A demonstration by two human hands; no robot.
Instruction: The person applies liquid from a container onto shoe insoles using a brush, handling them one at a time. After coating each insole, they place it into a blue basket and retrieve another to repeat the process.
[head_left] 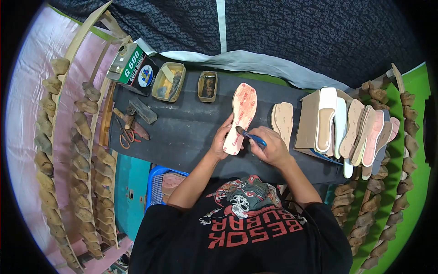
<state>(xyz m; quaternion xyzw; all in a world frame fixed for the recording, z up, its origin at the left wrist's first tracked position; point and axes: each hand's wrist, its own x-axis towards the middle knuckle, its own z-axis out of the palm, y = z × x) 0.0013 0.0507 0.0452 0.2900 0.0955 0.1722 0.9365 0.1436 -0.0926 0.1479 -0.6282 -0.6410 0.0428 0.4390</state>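
My left hand (pixel 221 138) grips a pale insole (pixel 244 107) with red printed marks, held upright over the dark work table. Part of my left fingers is hidden behind it. In my right hand (pixel 273 148) is a small blue-handled brush (pixel 256 139), its dark bristles against the lower half of the insole's face. To the right of my hands lie several tan insoles (pixel 283 119) on the table. Beyond the insole stand a small container with dark residue (pixel 207 86) and a larger yellowish tub (pixel 169 82) with a scraper-like piece inside.
A cardboard box (pixel 306 121) packed with insoles stands at the right. On the left are a G 600 glue can (pixel 132 68), orange-handled scissors (pixel 128 136) and a dark block (pixel 142 111). A blue basket (pixel 156 182) sits below the table edge. Racks of shoe lasts (pixel 82 125) flank both sides.
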